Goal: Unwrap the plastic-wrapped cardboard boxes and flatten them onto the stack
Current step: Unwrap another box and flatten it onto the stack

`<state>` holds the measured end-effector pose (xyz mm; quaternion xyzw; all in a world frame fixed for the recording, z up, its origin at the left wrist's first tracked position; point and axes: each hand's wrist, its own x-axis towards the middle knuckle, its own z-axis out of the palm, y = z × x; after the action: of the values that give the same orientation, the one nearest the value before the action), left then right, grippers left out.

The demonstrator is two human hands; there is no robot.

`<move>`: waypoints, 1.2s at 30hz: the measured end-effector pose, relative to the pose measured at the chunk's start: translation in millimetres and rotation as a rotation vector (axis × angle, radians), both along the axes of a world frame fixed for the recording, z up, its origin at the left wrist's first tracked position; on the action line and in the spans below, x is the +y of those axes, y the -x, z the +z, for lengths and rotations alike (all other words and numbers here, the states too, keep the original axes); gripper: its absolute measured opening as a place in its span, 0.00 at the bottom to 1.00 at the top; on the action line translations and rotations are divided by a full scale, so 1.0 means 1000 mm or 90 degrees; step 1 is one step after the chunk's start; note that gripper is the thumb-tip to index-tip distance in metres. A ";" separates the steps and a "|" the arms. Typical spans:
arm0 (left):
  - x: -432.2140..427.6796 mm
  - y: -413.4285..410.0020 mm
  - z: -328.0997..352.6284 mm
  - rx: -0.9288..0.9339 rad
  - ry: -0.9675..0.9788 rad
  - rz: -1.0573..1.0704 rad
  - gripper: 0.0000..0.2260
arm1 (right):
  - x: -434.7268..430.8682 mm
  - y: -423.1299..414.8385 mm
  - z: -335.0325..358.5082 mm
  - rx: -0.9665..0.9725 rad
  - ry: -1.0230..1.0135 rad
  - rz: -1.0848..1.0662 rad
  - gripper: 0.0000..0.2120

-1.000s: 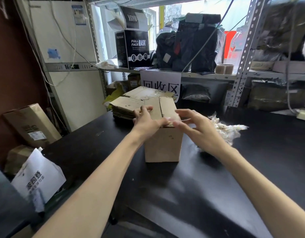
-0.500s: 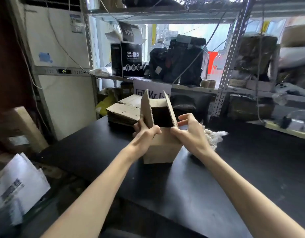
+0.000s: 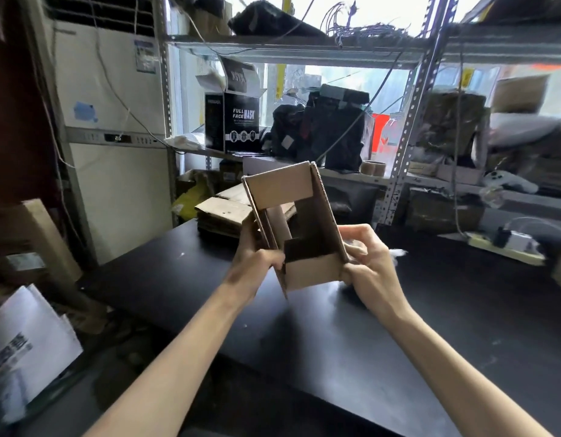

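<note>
While daylight comes in behind the racks, a wide black table [image 3: 336,342] takes up most of the room in front of me, its top glossy and lightly scuffed. To the left stands a tall white air conditioner [image 3: 115,89], cables trailing down its face. Grey metal shelving [image 3: 408,134] runs along the far side, crowded with dark bags [image 3: 332,134] and a black mask box [image 3: 238,124] with its lid flipped up. A brown carton [image 3: 42,238] leans by the left wall, and white papers [image 3: 26,342] lie below it. A power strip [image 3: 500,247] rests on the table's far right edge.

At the table's back edge sits the stack of flattened cardboard [image 3: 222,212]. Just in front of it, the person holds a cardboard box [image 3: 310,269] between both outstretched arms. It is tilted, its flaps are open and its dark inside faces the person. Whether its lowest corner touches the table I cannot tell.

The left hand [image 3: 257,257] grips the box's left wall, thumb curled over the near edge and fingers wrapped behind. The right hand [image 3: 367,263] holds the right wall, fingers bent against the outside and thumb pressed at the lower corner. A blurred scrap of white plastic wrap [image 3: 397,253] shows just beyond the right hand.
</note>
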<state>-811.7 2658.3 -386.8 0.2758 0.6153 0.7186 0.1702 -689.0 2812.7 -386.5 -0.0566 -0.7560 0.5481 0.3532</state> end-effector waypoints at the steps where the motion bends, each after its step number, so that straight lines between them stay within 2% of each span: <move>1: -0.001 -0.002 0.002 0.011 -0.007 -0.007 0.36 | 0.000 -0.001 0.000 -0.010 -0.002 0.007 0.28; 3: -0.002 -0.005 0.005 0.045 -0.015 -0.009 0.38 | 0.002 -0.004 -0.002 -0.042 -0.006 0.003 0.31; 6: -0.001 -0.004 0.002 0.109 -0.012 -0.002 0.39 | 0.004 -0.009 0.004 -0.087 0.008 0.023 0.41; 8: 0.000 -0.003 0.000 0.130 -0.016 -0.021 0.41 | 0.005 -0.007 0.009 -0.107 0.045 0.018 0.43; 11: 0.002 0.000 0.001 0.146 0.003 -0.067 0.35 | 0.005 -0.003 0.022 -0.072 0.053 -0.062 0.39; 13: 0.001 0.004 0.000 0.140 0.033 -0.099 0.34 | 0.012 -0.001 0.031 -0.049 0.048 -0.101 0.47; 14: 0.000 0.005 0.001 0.145 0.053 -0.107 0.33 | 0.015 -0.002 0.036 -0.045 0.042 -0.107 0.47; 17: 0.000 0.006 0.003 0.193 0.104 -0.092 0.24 | 0.016 0.002 0.049 -0.090 0.005 -0.128 0.36; 19: 0.002 0.008 0.006 0.231 0.162 0.022 0.17 | 0.018 0.006 0.052 -0.096 0.034 -0.131 0.34; 20: 0.002 0.011 0.007 0.229 0.217 0.108 0.17 | 0.020 0.007 0.052 -0.083 0.064 -0.135 0.33; 22: -0.001 0.014 0.008 0.133 0.333 0.179 0.40 | 0.021 0.007 0.052 -0.041 0.115 -0.149 0.32; 23: 0.000 0.014 0.008 0.035 0.329 0.146 0.49 | 0.020 0.006 0.051 -0.020 0.121 -0.150 0.32; 24: 0.001 0.013 0.008 -0.065 0.278 0.098 0.54 | 0.017 0.005 0.049 -0.004 0.114 -0.147 0.32; 26: 0.005 0.011 0.009 -0.186 0.131 0.056 0.48 | 0.009 0.004 0.047 0.017 0.097 -0.126 0.32; 29: 0.008 0.012 0.008 -0.158 0.018 0.116 0.44 | 0.008 0.006 0.047 0.015 0.058 -0.142 0.26; 31: 0.009 0.014 0.003 -0.117 -0.024 0.183 0.36 | 0.012 0.003 0.050 -0.032 -0.005 -0.206 0.23; 34: 0.015 0.012 0.003 -0.029 -0.029 0.218 0.31 | 0.017 -0.003 0.047 -0.062 -0.066 -0.267 0.28; 36: 0.021 0.006 0.010 -0.022 -0.087 0.195 0.36 | 0.021 -0.009 0.044 -0.069 -0.089 -0.283 0.32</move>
<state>-817.7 2679.3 -376.4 0.1771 0.5969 0.7809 0.0503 -680.2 2833.3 -343.0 -0.2265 -0.7787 0.3997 0.4273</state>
